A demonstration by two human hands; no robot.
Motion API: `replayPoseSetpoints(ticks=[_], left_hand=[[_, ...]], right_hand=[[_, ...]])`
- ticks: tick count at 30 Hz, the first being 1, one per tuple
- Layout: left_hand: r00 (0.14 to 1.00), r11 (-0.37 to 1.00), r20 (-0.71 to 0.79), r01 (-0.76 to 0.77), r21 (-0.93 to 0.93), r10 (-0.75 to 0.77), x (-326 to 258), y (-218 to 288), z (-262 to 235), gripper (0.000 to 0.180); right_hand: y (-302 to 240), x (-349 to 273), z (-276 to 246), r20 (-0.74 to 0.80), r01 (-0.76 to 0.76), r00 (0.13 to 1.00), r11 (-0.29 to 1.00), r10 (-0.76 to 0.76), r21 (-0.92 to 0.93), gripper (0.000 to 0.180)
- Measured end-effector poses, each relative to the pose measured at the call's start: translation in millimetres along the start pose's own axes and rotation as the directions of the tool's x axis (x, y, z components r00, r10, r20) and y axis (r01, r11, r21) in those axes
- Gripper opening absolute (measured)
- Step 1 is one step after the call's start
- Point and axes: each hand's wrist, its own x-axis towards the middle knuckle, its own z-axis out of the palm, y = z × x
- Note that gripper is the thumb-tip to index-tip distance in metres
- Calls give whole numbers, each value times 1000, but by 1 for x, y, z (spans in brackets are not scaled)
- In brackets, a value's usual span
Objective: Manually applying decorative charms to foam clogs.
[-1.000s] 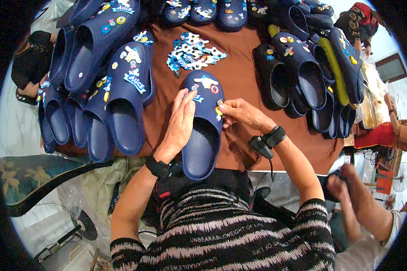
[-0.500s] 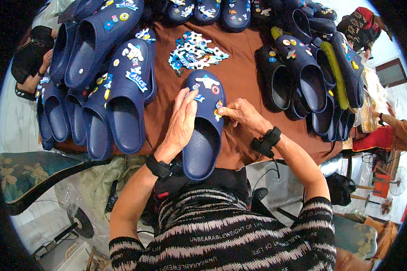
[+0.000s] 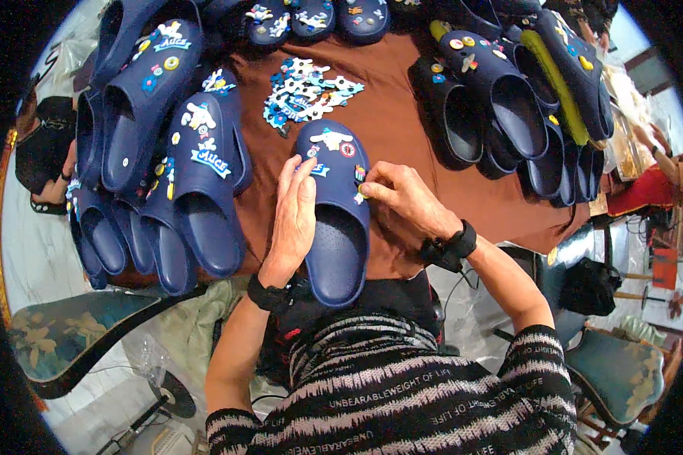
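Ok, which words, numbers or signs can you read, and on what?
Places only, wording withheld:
Striped shirt: pale repeated lettering, legible.
Ribbon charm on the front left clog: legible.
Ribbon charm on the upper-left clog: legible.
Ribbon charm on the middle clog: partly covered by the left hand.
Charm pile: one ribbon lettered, partly buried.
Too small: red round charm, red waist mark.

Shows navy blue on the middle clog (image 3: 338,254); white, blue and black on the charm pile (image 3: 305,92); plain brown on the tablecloth (image 3: 391,87); yellow-green on the long strip (image 3: 558,87); black with pale jagged stripes on the shirt (image 3: 410,390)
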Motion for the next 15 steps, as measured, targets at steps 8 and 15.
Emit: replayPoseSetpoints(ticks=[8,15], left_hand=[[994,981,12,-113,155,112,3,20,-2,34],[996,985,23,-94,142,92,4,21,-2,34]], right_hand=[[0,-9,4,98,91,990,994,-98,67,25],[12,-3,15,-44,247,969,952,-243,184,27]])
